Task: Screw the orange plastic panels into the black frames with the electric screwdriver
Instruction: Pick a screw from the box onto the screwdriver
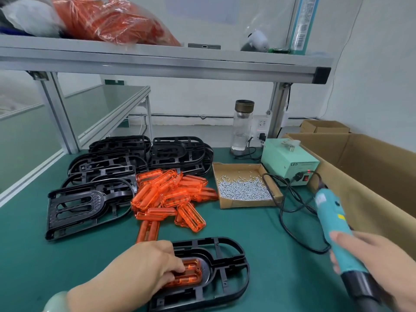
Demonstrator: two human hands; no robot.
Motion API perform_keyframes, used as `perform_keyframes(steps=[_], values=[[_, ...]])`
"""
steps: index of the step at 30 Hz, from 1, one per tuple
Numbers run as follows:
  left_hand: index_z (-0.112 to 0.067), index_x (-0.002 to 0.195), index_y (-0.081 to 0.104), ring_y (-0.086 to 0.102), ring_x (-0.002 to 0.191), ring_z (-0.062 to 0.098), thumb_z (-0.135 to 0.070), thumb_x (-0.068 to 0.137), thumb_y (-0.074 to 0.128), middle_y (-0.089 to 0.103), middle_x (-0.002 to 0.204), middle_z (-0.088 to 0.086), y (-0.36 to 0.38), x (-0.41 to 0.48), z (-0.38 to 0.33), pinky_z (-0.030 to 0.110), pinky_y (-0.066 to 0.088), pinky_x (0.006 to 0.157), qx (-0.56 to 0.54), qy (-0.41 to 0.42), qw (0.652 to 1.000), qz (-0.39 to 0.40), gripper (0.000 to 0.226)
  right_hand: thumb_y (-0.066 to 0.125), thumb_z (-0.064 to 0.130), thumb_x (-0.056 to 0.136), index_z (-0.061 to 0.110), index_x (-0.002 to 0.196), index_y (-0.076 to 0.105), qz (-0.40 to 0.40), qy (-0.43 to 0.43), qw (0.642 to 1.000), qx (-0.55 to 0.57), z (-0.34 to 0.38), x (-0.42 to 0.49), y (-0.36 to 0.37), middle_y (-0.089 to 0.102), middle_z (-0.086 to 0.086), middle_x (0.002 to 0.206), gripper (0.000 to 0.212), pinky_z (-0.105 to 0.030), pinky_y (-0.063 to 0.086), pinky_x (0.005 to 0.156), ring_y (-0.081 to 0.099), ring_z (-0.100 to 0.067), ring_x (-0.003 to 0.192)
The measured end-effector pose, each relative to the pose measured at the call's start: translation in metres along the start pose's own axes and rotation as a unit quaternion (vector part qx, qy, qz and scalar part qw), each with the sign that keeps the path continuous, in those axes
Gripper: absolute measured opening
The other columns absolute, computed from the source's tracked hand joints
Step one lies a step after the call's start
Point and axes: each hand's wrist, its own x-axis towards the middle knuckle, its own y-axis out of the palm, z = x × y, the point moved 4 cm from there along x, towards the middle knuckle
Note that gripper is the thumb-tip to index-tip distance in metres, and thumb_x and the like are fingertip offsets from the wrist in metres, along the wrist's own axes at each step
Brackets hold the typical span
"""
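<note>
Seating step, screwing not yet begun. Pinning translucent orange ribbed plastic panel (191,274) into centre pocket of black oval plastic frame (227,264) at near table edge with left hand (153,264), fingers bent over panel. Right hand (373,264) wrapped round teal electric screwdriver (333,226); bit out of view. Seat panel flush, line up holes, hold driver upright. Screws in shallow cardboard tray of silver screws (243,188). Open green mat (281,289) rightward; mind black cable loop (319,252), tall cardboard box wall (360,199).
</note>
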Motion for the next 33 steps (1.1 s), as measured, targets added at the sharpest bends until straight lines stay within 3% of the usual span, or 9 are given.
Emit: perform_keyframes(steps=[5, 11, 14, 16, 21, 23, 25, 30, 33], values=[[-0.046, 0.124, 0.054, 0.051, 0.110, 0.002, -0.041, 0.096, 0.045, 0.050, 0.121, -0.019, -0.003, -0.001, 0.001, 0.014, 0.036, 0.091, 0.019, 0.006, 1.000, 0.021, 0.030, 0.061, 0.028, 0.073, 0.006, 0.102, 0.062, 0.166, 0.009, 0.899, 0.406, 0.043, -0.001, 0.062, 0.059, -0.006, 0.062, 0.037, -0.020, 0.051, 0.041, 0.057, -0.014, 0.044], [-0.048, 0.109, 0.064, 0.056, 0.106, -0.004, -0.041, 0.089, 0.060, 0.058, 0.110, -0.019, -0.009, 0.002, -0.010, 0.019, 0.040, 0.100, 0.060, 0.018, 0.997, -0.042, 0.022, 0.056, 0.031, 0.081, 0.019, 0.107, 0.054, 0.221, -0.040, 0.791, 0.568, 0.057, 0.030, 0.115, 0.059, 0.001, 0.073, 0.029, -0.020, 0.049, 0.046, 0.051, -0.007, 0.047], [-0.047, 0.117, 0.059, 0.046, 0.120, 0.002, -0.042, 0.095, 0.047, 0.051, 0.118, -0.017, 0.002, 0.002, -0.002, 0.022, 0.025, 0.111, 0.011, -0.008, 1.000, 0.004, 0.026, 0.058, 0.039, 0.085, 0.014, 0.114, 0.052, 0.242, -0.038, 0.755, 0.608, 0.049, 0.042, 0.128, 0.054, 0.006, 0.071, 0.039, -0.019, 0.048, 0.050, 0.049, -0.006, 0.048], [-0.048, 0.112, 0.061, 0.048, 0.108, -0.007, -0.046, 0.091, 0.049, 0.053, 0.110, -0.021, -0.003, 0.004, 0.004, 0.013, 0.027, 0.105, -0.023, -0.002, 1.000, 0.001, 0.024, 0.073, 0.039, 0.078, 0.012, 0.118, 0.053, 0.258, -0.036, 0.737, 0.623, 0.045, 0.046, 0.131, 0.052, 0.006, 0.071, 0.052, -0.020, 0.050, 0.052, 0.050, -0.007, 0.051], [-0.040, 0.090, 0.067, 0.054, 0.084, -0.010, -0.044, 0.084, 0.056, 0.058, 0.083, -0.028, -0.035, 0.042, 0.005, 0.011, 0.041, 0.078, -0.109, -0.044, 0.987, -0.107, 0.014, 0.048, 0.031, 0.088, 0.021, 0.113, 0.063, 0.243, -0.076, 0.744, 0.618, 0.041, 0.055, 0.127, 0.051, 0.005, 0.071, 0.030, -0.021, 0.051, 0.056, 0.051, -0.006, 0.056], [-0.034, 0.096, 0.070, 0.054, 0.084, -0.012, -0.034, 0.088, 0.057, 0.059, 0.088, -0.029, -0.045, 0.075, -0.005, 0.007, 0.038, 0.079, -0.093, -0.037, 0.982, -0.157, 0.015, 0.059, 0.033, 0.084, 0.021, 0.106, 0.068, 0.235, -0.084, 0.748, 0.615, 0.041, 0.057, 0.126, 0.048, 0.006, 0.067, 0.027, -0.020, 0.047, 0.051, 0.046, -0.005, 0.050], [-0.026, 0.100, 0.069, 0.059, 0.092, 0.002, -0.027, 0.092, 0.052, 0.066, 0.097, -0.016, -0.047, 0.111, -0.015, 0.019, 0.044, 0.085, -0.069, -0.036, 0.981, -0.177, 0.019, 0.071, 0.038, 0.076, 0.017, 0.108, 0.066, 0.227, -0.088, 0.755, 0.610, 0.042, 0.057, 0.126, 0.045, 0.006, 0.063, 0.039, -0.019, 0.045, 0.048, 0.044, -0.005, 0.046], [-0.025, 0.113, 0.063, 0.052, 0.108, 0.027, -0.014, 0.094, 0.046, 0.063, 0.114, 0.004, -0.030, 0.185, -0.028, 0.037, 0.045, 0.092, 0.080, -0.050, 0.989, -0.116, 0.028, 0.050, 0.039, 0.083, 0.014, 0.103, 0.060, 0.178, -0.083, 0.760, 0.620, 0.035, 0.064, 0.126, 0.044, 0.004, 0.061, 0.033, -0.019, 0.043, 0.046, 0.042, -0.006, 0.045], [-0.024, 0.115, 0.064, 0.050, 0.109, 0.027, -0.013, 0.092, 0.051, 0.063, 0.116, 0.005, -0.019, 0.209, -0.025, 0.035, 0.041, 0.085, 0.148, -0.076, 0.983, -0.074, 0.028, 0.083, 0.039, 0.063, 0.015, 0.100, 0.063, 0.197, -0.098, 0.752, 0.621, 0.041, 0.064, 0.127, 0.045, 0.003, 0.062, 0.049, -0.020, 0.044, 0.048, 0.043, -0.008, 0.046]])
